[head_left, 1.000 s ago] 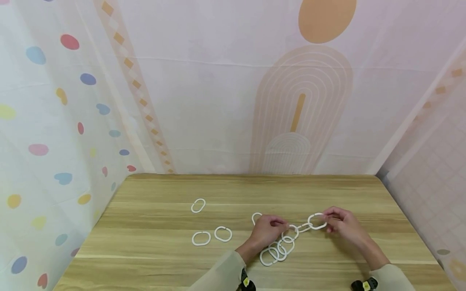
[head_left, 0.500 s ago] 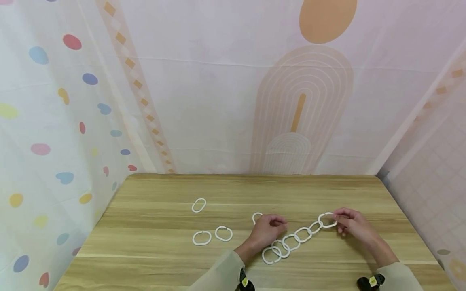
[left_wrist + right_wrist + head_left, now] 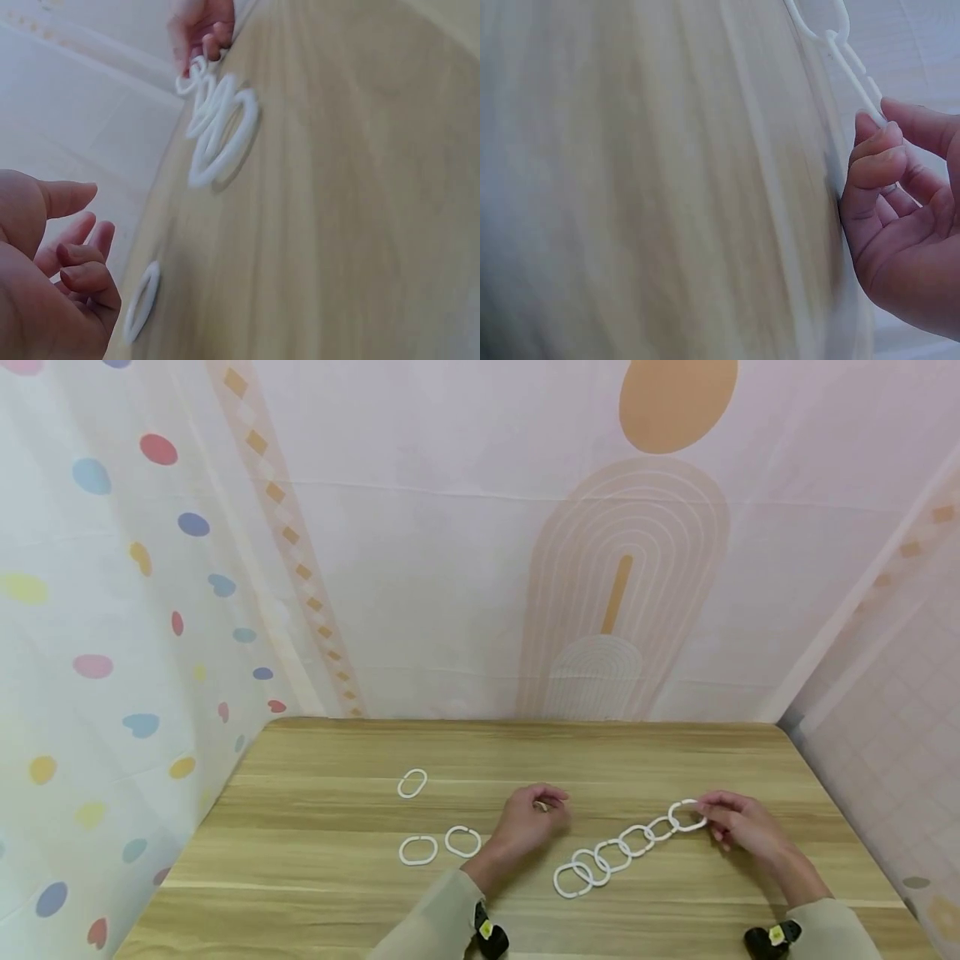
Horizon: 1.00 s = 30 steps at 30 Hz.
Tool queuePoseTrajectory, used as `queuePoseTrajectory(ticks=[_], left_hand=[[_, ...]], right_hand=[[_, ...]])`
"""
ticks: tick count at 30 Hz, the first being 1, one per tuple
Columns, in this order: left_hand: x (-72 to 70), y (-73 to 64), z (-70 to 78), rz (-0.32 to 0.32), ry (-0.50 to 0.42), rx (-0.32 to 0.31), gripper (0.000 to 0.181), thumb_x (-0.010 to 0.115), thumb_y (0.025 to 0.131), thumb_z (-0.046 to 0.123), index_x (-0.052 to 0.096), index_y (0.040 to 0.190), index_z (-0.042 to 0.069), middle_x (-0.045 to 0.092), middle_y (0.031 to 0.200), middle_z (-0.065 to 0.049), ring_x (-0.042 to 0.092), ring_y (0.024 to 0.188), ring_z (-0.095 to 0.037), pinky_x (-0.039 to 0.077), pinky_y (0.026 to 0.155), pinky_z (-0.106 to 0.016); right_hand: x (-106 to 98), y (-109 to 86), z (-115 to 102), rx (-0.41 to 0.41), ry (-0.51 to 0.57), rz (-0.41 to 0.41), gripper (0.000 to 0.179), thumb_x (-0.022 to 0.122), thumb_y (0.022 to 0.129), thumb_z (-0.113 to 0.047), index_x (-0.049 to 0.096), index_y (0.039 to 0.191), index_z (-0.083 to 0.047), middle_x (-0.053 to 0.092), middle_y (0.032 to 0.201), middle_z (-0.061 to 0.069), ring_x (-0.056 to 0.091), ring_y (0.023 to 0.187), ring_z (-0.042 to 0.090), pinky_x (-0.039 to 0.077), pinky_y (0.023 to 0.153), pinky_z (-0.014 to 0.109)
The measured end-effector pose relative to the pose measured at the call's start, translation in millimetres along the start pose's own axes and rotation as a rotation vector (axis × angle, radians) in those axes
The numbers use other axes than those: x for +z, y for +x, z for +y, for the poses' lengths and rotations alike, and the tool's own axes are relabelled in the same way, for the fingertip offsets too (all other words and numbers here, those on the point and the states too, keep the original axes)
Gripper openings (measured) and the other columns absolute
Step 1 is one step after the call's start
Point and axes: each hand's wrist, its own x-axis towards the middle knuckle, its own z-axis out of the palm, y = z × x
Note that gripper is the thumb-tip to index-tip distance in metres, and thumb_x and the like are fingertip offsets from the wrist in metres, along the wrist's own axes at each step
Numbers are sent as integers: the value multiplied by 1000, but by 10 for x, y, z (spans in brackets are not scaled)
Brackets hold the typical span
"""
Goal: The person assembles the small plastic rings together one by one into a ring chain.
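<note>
My right hand (image 3: 746,831) pinches the end link of a white plastic chain between thumb and fingertips, as the right wrist view also shows at the link (image 3: 855,79). From there the chain (image 3: 613,868) of several joined oval links slopes down to the left toward the front. My left hand (image 3: 528,822) holds nothing, its thumb apart from its loosely bent fingers. Just beyond those fingers a loose white link (image 3: 142,301) lies on the table in the left wrist view; in the head view the hand hides most of it.
To the left of my left hand, three more loose white links lie on the wooden table (image 3: 315,810): a nearer oval link (image 3: 417,863), a rounder-looking link (image 3: 462,827) and a farther link (image 3: 412,797). A patterned curtain (image 3: 420,568) hangs behind the table.
My right hand has moved right, drawing the chain out straighter. My left hand has let go of the chain and shifted left and away from me, over the loose link.
</note>
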Motion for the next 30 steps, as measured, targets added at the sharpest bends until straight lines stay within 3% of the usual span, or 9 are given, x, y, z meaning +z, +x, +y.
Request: queuePoseTrajectory(ticks=[14,19,24,30], left_hand=[[-403,81,-86,86,77,-69,33,76,82,12,68,113,3,63,106,-11,59,92,-20,49,78,-31],[-513,98,-129,11,136,-81,46,82,78,15,65,119,4,65,110,-12,58,105,-25,49,88,-37],[-568,110,-137,-90,200,-87,53,85,75,16,64,123,7,63,111,-11,56,104,-24,47,90,-39],[-555,125,-138,-141,345,-31,55,89,72,20,69,121,9,64,118,-9,54,104,-23,46,90,-41]], right_hand=[[-73,-13,1,53,-42,44,22,59,97,-12,64,109,5,54,69,0,50,58,9,45,51,24],[-91,-25,7,59,-60,32,24,60,98,-14,64,109,7,53,70,-1,49,57,9,44,51,24],[-96,-38,8,52,-77,22,26,59,98,-13,62,111,10,52,70,-1,48,58,8,43,51,23],[-104,-37,17,51,-58,14,22,58,98,-12,64,109,7,52,69,-2,47,56,7,42,50,23]])
